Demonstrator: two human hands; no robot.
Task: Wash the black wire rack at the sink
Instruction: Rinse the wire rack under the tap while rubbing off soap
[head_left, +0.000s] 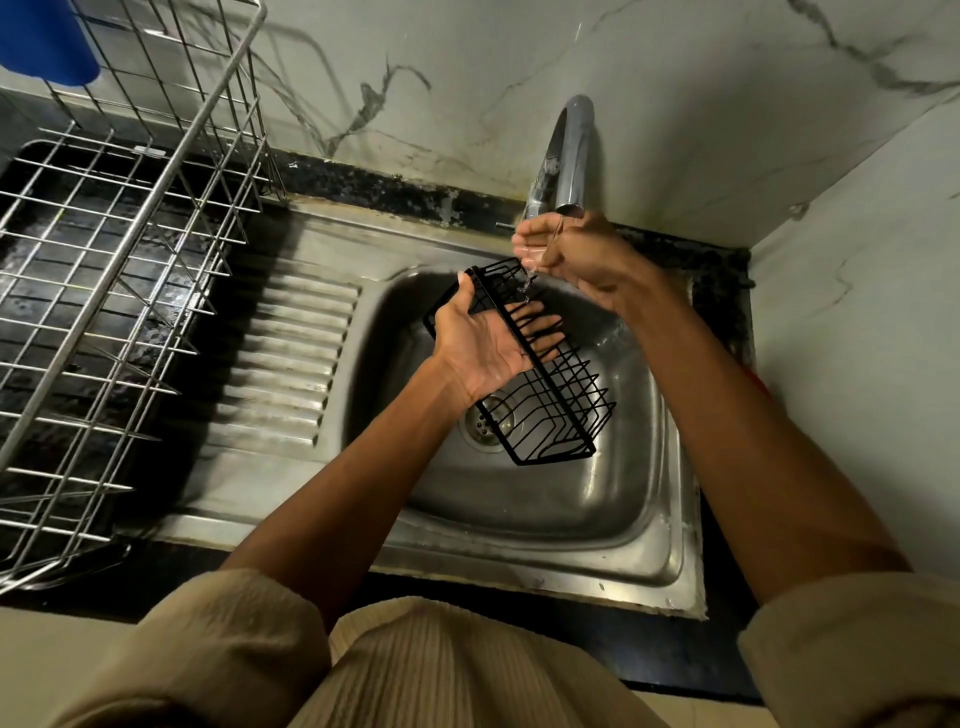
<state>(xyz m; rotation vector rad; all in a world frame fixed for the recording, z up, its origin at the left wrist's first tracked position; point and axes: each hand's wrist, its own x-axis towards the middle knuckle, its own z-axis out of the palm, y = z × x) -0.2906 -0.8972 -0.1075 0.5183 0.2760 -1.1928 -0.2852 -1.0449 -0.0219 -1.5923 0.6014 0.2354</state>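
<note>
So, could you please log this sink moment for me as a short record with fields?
setting: steel sink with ribbed drainboard
left hand: holds black wire rack over the basin, fingers through the wires
right hand: cupped under the tap, catching water
water: trickling onto the rack
beside sink: steel wire dish drainer

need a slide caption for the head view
Left hand holds the black wire rack over the sink; right hand cupped under the tap.
</note>
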